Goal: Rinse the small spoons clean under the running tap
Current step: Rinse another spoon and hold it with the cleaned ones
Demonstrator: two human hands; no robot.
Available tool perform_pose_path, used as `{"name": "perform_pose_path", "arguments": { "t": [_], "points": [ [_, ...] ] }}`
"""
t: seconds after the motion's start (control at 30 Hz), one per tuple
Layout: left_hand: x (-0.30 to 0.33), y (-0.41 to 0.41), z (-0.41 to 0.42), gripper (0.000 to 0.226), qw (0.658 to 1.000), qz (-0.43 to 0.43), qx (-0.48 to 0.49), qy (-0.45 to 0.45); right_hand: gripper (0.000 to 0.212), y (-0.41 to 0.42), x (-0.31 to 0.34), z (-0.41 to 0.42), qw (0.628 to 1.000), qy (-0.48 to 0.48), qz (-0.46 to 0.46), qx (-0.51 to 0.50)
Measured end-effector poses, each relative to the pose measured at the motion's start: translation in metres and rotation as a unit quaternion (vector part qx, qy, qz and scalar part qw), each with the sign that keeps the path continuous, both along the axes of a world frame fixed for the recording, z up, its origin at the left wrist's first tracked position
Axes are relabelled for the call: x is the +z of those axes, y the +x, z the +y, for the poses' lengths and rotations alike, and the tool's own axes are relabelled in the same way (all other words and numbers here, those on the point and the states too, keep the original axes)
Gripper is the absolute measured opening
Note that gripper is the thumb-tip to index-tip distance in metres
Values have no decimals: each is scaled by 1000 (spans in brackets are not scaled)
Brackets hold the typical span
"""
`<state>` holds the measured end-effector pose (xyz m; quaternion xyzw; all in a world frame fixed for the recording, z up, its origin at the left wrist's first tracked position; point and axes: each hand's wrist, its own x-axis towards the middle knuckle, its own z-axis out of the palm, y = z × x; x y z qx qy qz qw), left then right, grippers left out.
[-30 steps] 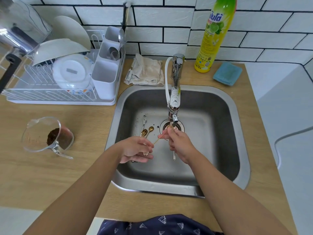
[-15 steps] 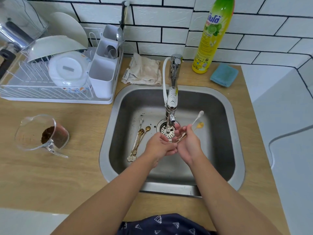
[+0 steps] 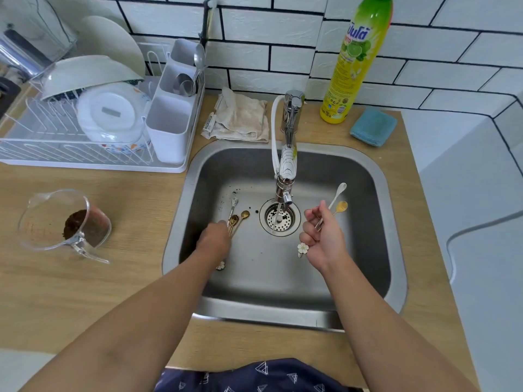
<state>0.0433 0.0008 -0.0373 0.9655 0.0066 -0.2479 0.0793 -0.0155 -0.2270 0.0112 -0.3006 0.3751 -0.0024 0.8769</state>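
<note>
1. my right hand (image 3: 322, 236) is raised over the right side of the sink (image 3: 368, 176), fingers curled round two small spoons: a white spoon (image 3: 338, 193) and a gold spoon (image 3: 341, 206), their bowls pointing up and to the right, clear of the water.
2. a flower-shaped handle end (image 3: 302, 248) sticks out below that fist.
3. my left hand (image 3: 215, 239) reaches down to the sink floor on the left, knuckles up, over the handles of the spoons lying there (image 3: 236, 219); i cannot tell whether its fingers have closed on any of them.
4. those loose spoons lie side by side, bowls toward the back wall, left of the drain (image 3: 280, 219); another flower end (image 3: 220, 265) shows under my left wrist.
5. the tap (image 3: 287, 168) runs a thin stream straight into the drain, between my two hands, touching neither.
6. dark specks sit on the sink floor near the loose spoons.
7. a clear jug (image 3: 56, 219) on the counter to the left holds a dark brown clump.
8. the rack (image 3: 70, 154) holds bowls and plates; its caddy (image 3: 169, 131) holds metal cutlery in the back sections.
9. a cloth (image 3: 240, 117), a soap bottle (image 3: 356, 58) and a blue sponge (image 3: 373, 127) sit behind the sink.
</note>
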Motion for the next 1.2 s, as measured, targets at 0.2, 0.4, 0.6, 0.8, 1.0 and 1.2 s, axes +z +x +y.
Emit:
{"name": "perform_pose_path", "arguments": {
  "t": [0.2, 0.4, 0.6, 0.8, 1.0, 1.2],
  "points": [
    [0, 3, 3, 13, 999, 5, -18, 38, 36, -1, -2, -1, 1000, -3, -5, 3],
    [17, 3, -2, 16, 999, -37, -29, -4, 35, -1, -8, -3, 1000, -1, -2, 6],
    [35, -23, -33, 9, 980, 2, -18, -200, 24, 3, -13, 11, 996, -69, 43, 40],
    [33, -52, -41, 11, 926, 84, 87, -358, 9, -3, -23, 25, 967, -211, 101, 104],
    [39, -53, -40, 10, 900, 82, 122, -410, 11, -4, -23, 31, 950, -248, 102, 159],
    [48, -46, -46, 8, 890, 92, 127, -427, 17, 4, -21, 40, 938, -292, 49, 183]
  ]
}}
